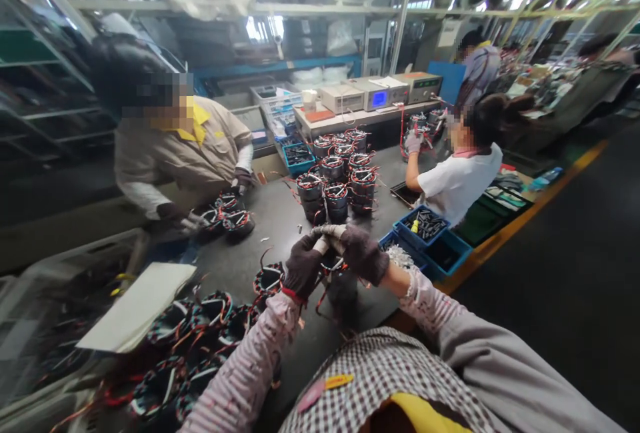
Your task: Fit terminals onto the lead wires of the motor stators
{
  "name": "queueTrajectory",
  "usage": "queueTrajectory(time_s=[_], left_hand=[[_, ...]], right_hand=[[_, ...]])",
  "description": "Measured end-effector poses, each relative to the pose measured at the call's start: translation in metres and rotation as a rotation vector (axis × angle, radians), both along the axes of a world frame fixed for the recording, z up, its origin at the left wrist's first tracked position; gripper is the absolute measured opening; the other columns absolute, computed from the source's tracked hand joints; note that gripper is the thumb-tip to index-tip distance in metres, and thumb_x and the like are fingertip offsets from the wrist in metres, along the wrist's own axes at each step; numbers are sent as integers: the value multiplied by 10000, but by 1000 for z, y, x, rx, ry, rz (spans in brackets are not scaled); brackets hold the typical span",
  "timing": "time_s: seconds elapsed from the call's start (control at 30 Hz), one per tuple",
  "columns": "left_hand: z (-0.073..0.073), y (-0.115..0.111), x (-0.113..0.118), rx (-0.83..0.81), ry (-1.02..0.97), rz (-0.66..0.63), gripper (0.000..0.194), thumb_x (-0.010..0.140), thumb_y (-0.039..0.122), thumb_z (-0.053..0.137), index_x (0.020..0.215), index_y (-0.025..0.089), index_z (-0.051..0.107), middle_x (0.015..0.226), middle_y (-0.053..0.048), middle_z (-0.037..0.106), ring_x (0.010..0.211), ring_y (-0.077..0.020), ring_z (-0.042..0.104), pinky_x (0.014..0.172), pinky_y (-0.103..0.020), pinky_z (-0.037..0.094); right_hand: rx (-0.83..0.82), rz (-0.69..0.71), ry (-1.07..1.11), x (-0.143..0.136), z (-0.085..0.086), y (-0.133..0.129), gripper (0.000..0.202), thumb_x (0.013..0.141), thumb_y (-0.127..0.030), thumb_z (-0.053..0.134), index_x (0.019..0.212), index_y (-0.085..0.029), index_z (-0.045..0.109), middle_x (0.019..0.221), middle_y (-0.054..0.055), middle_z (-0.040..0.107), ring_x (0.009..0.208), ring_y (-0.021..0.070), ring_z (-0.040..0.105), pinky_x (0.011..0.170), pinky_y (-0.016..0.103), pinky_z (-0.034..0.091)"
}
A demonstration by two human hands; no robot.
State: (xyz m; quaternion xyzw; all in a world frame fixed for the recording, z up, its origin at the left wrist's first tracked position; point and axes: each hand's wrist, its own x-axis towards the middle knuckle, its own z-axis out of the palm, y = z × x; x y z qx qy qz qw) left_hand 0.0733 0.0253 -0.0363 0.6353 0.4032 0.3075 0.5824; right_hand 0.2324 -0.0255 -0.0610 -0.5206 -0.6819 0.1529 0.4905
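My left hand (305,265) and my right hand (361,253) wear dark gloves with pale fingertips. Their fingers are closed and meet at the fingertips, pinching over a wire-wound motor stator (343,296) on the dark table. Whatever is between the fingertips is too small and covered to make out. The stator's upper part is partly hidden by the hands, and a reddish wire loops out at its left side. Beside my left wrist stands another stator (269,278) with white and red leads. Just beyond my hands rise stacked stators (337,201).
More stators (167,383) fill the lower left beside a pale board (137,306). Blue bins (453,253) at right hold black and white small parts. A co-worker (185,146) handles stators at left; another person (463,183) works at right. Test instruments (383,94) stand behind.
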Motion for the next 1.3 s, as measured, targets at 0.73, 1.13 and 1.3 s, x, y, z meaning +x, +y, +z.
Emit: queueTrajectory(time_s=[0.73, 1.13, 1.3], left_hand=[[-19, -20, 15, -311, -338, 38, 547, 609, 484, 1062, 909, 182, 718, 846, -24, 788, 670, -155, 706, 636, -290, 625], [-12, -8, 8, -149, -105, -11, 629, 605, 654, 1047, 943, 158, 856, 880, -68, 820, 769, -203, 729, 679, -277, 604], [14, -13, 12, -229, -206, 40, 631, 541, 638, 1084, 862, 158, 828, 725, -41, 758, 602, -158, 666, 559, -245, 549]], right_hand=[[-288, -154, 470, 82, -47, -43, 437, 863, -640, 859, 1009, -240, 762, 800, 26, 759, 686, 184, 694, 665, 323, 613], [-232, 74, 114, 68, -43, -8, 157, 1080, -296, 653, 1063, -194, 771, 898, 15, 774, 806, 158, 697, 766, 280, 607], [96, -194, 82, 64, -16, -44, 292, 1087, -386, 689, 1292, -202, 786, 1233, 126, 807, 1179, 266, 745, 1071, 431, 617]])
